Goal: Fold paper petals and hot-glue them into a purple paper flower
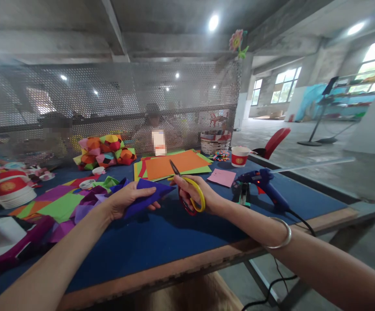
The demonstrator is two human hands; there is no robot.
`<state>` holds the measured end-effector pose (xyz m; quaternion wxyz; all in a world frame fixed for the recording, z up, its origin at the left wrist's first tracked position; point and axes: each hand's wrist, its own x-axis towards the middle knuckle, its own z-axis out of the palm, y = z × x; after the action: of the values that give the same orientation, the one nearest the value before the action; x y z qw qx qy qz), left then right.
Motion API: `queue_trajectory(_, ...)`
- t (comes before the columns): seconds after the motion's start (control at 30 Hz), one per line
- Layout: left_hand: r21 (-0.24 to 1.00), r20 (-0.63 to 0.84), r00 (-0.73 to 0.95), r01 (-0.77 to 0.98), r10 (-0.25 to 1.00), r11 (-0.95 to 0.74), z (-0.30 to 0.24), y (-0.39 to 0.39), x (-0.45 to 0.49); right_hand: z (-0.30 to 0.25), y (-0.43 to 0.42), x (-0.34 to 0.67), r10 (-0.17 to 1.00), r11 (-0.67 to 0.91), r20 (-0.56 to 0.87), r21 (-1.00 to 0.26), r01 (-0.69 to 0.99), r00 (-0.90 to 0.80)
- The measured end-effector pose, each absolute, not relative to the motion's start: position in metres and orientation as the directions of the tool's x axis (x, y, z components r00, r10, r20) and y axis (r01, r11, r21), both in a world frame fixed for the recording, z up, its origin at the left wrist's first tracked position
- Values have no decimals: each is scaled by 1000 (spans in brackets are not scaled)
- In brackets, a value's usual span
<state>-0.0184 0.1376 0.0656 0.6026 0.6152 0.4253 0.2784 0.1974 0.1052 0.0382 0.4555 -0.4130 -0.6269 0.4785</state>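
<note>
Between the thumb and fingers of my left hand point(131, 201) is a folded sheet of dark blue paper point(148, 194), its pointed corner turned to the right. My right hand point(203, 194) grips a pair of scissors point(198, 196) with yellow and red handles, the dark blades pointing up and away from me. The blade tips are a little beyond the blue paper's corner and apart from it. Behind the scissors lies a stack of coloured paper with an orange sheet point(174, 164) on top. To its right is a pink paper square point(222, 177).
A blue glue gun point(265, 185) with a lit red light stands at the right, its cord over the table edge. Nearby are a paper cup point(240, 156) and a woven basket point(215, 142). Folded paper balls point(105, 151) and stacked cups point(12, 190) fill the left. A perforated screen point(109, 95) stands behind.
</note>
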Motion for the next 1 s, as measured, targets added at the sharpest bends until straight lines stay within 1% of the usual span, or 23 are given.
queue_trajectory(0.1, 974, -196, 561, 206, 804, 94, 64, 137, -19, 39, 103, 196, 933, 168, 146, -985, 37, -329)
queue_trajectory(0.2, 978, -206, 639, 147, 742, 145, 65, 136, -22, 42, 106, 197, 938, 109, 105, -994, -7, -330)
queue_trajectory(0.27, 986, -145, 614, 25, 776, 165, 68, 137, -24, 44, 108, 197, 941, 41, 64, -996, -74, -332)
queue_trajectory(0.33, 990, -53, 531, -81, 845, 113, 69, 138, -25, 47, 109, 198, 936, -30, 22, -989, -142, -351)
queue_trajectory(0.4, 993, 42, 482, -115, 875, 15, 69, 139, -26, 49, 109, 198, 928, -90, -17, -979, -180, -371)
queue_trajectory(0.47, 992, 95, 520, -118, 849, -39, 66, 140, -26, 49, 108, 198, 922, -123, -42, -974, -190, -385)
queue_trajectory(0.53, 992, 110, 575, -110, 811, -57, 62, 141, -26, 46, 108, 198, 916, -117, -40, -978, -172, -398)
queue_trajectory(0.6, 993, 108, 589, -101, 801, -59, 59, 142, -26, 42, 108, 197, 915, -69, -12, -989, -127, -403)
queue_trajectory(0.7, 991, 99, 485, -126, 869, -43, 59, 144, -24, 38, 109, 196, 936, 20, 47, -997, -81, -349)
queue_trajectory(0.8, 985, 62, 382, -170, 922, 5, 63, 145, -21, 39, 109, 196, 955, 44, 80, -991, -127, -285)
queue_trajectory(0.9, 980, 45, 357, -196, 933, 27, 65, 144, -18, 41, 110, 197, 966, 67, 108, -983, -173, -235)
queue_trajectory(1.0, 980, 70, 365, -201, 928, 5, 64, 143, -17, 41, 113, 199, 972, 107, 138, -980, -166, -188)
